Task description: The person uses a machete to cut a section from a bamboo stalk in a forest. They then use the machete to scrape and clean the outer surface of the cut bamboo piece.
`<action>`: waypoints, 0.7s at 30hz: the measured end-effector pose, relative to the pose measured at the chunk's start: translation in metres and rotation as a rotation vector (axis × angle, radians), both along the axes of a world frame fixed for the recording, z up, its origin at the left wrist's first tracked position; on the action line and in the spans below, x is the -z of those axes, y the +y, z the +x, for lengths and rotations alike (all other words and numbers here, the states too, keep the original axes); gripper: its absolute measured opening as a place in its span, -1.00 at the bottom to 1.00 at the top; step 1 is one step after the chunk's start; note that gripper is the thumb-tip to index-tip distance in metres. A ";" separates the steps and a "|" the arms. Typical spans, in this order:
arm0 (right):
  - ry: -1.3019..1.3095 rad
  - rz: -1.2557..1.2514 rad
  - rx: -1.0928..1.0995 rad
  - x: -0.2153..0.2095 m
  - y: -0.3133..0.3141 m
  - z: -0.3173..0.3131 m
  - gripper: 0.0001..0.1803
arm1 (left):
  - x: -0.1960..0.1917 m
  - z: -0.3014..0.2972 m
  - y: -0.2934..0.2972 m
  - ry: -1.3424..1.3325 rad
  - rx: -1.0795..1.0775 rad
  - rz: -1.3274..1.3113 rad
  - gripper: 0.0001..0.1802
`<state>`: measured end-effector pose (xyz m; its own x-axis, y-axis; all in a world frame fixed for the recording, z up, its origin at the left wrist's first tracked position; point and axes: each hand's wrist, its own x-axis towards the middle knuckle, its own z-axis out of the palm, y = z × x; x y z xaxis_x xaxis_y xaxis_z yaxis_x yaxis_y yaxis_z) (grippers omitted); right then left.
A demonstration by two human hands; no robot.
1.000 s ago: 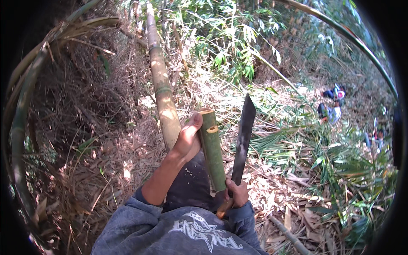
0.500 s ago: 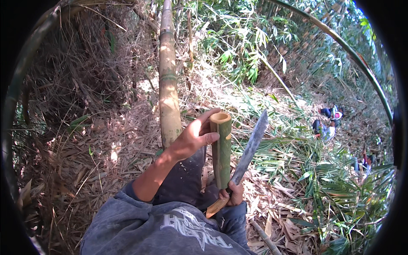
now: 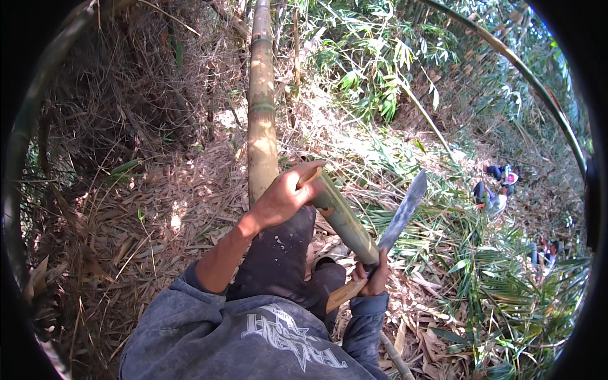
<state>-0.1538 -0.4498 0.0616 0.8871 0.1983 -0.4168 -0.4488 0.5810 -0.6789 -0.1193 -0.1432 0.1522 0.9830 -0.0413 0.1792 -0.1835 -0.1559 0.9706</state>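
One left hand (image 3: 285, 199) and one right hand (image 3: 377, 278) are in view — two in all — with one machete (image 3: 404, 210) and one cut green bamboo tube (image 3: 348, 223). Beyond these: one thick tan bamboo pole (image 3: 261, 136), at least two arching bamboo stems (image 3: 506, 56), at least two thin stalks (image 3: 427, 117). One dark top (image 3: 221, 342) shows. At least three people (image 3: 496, 201) appear; the fallen leaves (image 3: 183, 247) defy counting.

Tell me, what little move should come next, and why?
Perhaps the left grip could draw the bamboo tube away from the right grip: the left grip holds its upper end, while the lower end sits at the right grip, which holds the machete, blade close by.
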 end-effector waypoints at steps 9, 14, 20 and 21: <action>-0.067 -0.290 0.016 -0.045 0.019 0.056 -0.44 | 0.032 -0.001 0.019 0.214 -0.017 -0.195 -0.45; -0.088 -0.290 0.025 -0.044 0.036 0.092 -0.58 | 0.058 0.003 0.042 -0.034 0.022 -0.377 -0.28; -0.173 -0.184 -0.065 -0.029 0.050 0.098 -0.50 | 0.043 0.010 0.055 0.025 -0.080 -0.746 -0.30; -0.154 -0.147 -0.137 -0.027 0.054 0.094 -0.30 | 0.048 0.013 0.061 0.026 -0.113 -0.811 -0.33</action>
<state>-0.0598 -0.3962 0.0890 0.9115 0.2686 -0.3116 -0.4011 0.4120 -0.8182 -0.1063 -0.0818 0.1044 0.9778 0.1906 0.0875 -0.1841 0.5802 0.7934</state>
